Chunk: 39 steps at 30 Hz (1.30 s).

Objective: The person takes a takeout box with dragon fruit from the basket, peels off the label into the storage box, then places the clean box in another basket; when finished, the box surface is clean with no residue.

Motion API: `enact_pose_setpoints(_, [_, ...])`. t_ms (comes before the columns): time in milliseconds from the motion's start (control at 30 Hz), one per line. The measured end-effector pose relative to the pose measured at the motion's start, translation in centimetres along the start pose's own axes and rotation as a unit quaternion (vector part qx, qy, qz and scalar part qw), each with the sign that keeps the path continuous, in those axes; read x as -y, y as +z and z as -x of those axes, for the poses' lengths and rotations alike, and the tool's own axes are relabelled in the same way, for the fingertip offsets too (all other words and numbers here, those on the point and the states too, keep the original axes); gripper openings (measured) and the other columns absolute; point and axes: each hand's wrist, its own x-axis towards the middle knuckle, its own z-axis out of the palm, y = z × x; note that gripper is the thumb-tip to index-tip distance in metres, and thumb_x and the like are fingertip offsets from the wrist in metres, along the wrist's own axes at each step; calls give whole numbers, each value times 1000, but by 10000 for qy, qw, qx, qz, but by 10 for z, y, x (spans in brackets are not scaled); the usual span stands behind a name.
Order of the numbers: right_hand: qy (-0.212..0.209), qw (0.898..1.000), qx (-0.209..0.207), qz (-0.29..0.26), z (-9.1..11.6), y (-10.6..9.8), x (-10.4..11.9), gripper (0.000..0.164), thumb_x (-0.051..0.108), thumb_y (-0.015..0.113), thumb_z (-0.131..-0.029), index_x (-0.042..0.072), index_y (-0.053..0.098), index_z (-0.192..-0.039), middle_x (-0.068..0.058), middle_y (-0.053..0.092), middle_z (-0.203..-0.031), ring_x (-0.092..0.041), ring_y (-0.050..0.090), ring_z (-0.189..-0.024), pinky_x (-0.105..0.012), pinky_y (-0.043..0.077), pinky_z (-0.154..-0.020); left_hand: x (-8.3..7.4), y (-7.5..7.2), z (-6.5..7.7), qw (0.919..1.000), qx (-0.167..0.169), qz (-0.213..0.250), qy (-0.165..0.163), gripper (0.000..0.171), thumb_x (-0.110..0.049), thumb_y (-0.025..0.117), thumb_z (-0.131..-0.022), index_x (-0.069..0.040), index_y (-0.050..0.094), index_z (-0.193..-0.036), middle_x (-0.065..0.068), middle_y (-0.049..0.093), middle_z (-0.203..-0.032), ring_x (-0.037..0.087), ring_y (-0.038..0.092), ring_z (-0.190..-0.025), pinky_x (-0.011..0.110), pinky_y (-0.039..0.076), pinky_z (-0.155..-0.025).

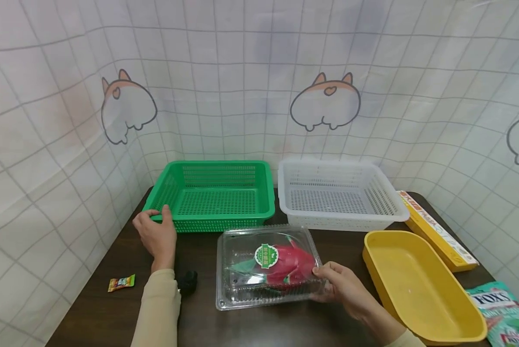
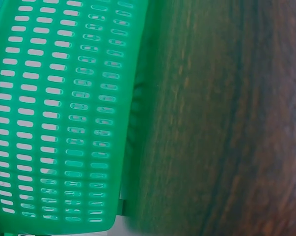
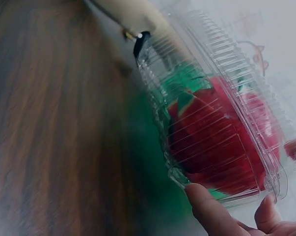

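Observation:
My left hand [image 1: 158, 236] holds the front left corner of a green plastic basket [image 1: 225, 223], with the thumb by the rim. The left wrist view shows the basket's slotted wall [image 2: 64, 118] close up, but not the hand. My right hand [image 1: 342, 289] grips the right side of a clear plastic clamshell box [image 1: 242, 299]. Through its lid a red dragon fruit [image 1: 292, 262] with green tips shows, under a round green label [image 1: 266, 256]. In the right wrist view, thumb and fingers pinch the box's edge [image 3: 231, 201], and the box appears tilted.
A white basket [image 1: 342, 222] stands right of the green one. On the right are a yellow tub [image 1: 420, 294], a long yellow box [image 1: 437, 231] and a FOX'S candy bag [image 1: 507, 313]. A small wrapped candy [image 1: 121, 283] lies at left on the dark table [image 1: 211, 327].

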Motion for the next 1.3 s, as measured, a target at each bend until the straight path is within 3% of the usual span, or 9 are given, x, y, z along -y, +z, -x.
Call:
enact_pose_setpoints(500, [118,9991,-382,-168,-10,-12,-23,23,27,59,-97,10,52,-82,-6,62,-90,-16,66,-76,-45,56,-78,5,0,1,9988,303,-382,60,51,-51,52,-97,-2,48,-110,20,39,-130,42,48,-92,56,38,-80])
enact_pose_setpoints(667, [12,9970,-773,12,-10,-13,-23,27,28,62,-96,9,52,-79,-7,63,-89,-18,65,-79,-46,57,-75,6,1,-1,9992,282,-275,64,51,-50,54,-97,-1,49,-111,19,38,-133,42,48,-101,56,38,-85])
enact_pose_setpoints(767, [-72,9949,-994,176,-12,-10,-20,29,27,63,-94,8,51,-76,-8,61,-86,-19,63,-78,-46,57,-73,2,-1,-5,9995,203,-221,131,50,-48,54,-98,0,50,-114,19,35,-142,41,43,-121,55,35,-98])
enact_pose_setpoints(933, [-213,9902,-1287,495,-10,-5,-15,32,28,66,-93,5,51,-77,-8,55,-82,-20,63,-75,-44,58,-68,-23,-5,-7,9980,-221,63,594,43,-38,56,-98,1,52,-116,17,28,-153,30,24,-142,50,23,-113])
enact_pose_setpoints(1067, [-225,9873,-1438,640,-10,-3,-15,34,31,66,-93,4,51,-78,-8,52,-81,-21,63,-76,-44,58,-67,-58,-5,6,9869,-323,526,1491,28,-25,57,-98,1,55,-109,17,38,-146,29,33,-137,51,31,-107])
enact_pose_setpoints(1133, [-194,9858,-1506,712,-9,-4,-17,36,33,66,-93,4,50,-79,-8,51,-81,-21,63,-77,-44,58,-67,-75,-2,19,9750,62,764,2086,21,-18,55,-98,2,58,-104,18,48,-137,31,44,-127,54,39,-98])
enact_pose_setpoints(1167, [-174,9851,-1524,778,-9,-4,-17,37,35,66,-93,4,51,-80,-8,51,-82,-21,63,-77,-43,58,-67,-83,0,27,9671,422,847,2361,19,-16,55,-98,3,60,-102,18,53,-131,32,50,-121,53,42,-94])
enact_pose_setpoints(1233, [-148,9840,-1529,901,-8,-5,-19,40,39,65,-93,3,52,-83,-8,50,-82,-21,62,-79,-43,58,-68,-97,2,43,9493,1393,798,2702,17,-15,56,-99,0,63,-101,14,61,-119,29,58,-108,50,47,-87])
enact_pose_setpoints(1300, [-144,9814,-1532,1151,-7,-7,-19,44,45,64,-93,2,53,-89,-8,51,-87,-20,60,-83,-42,58,-69,-107,5,57,9253,2488,391,2834,17,-18,57,-100,-5,66,-104,9,65,-110,25,61,-99,47,50,-84])
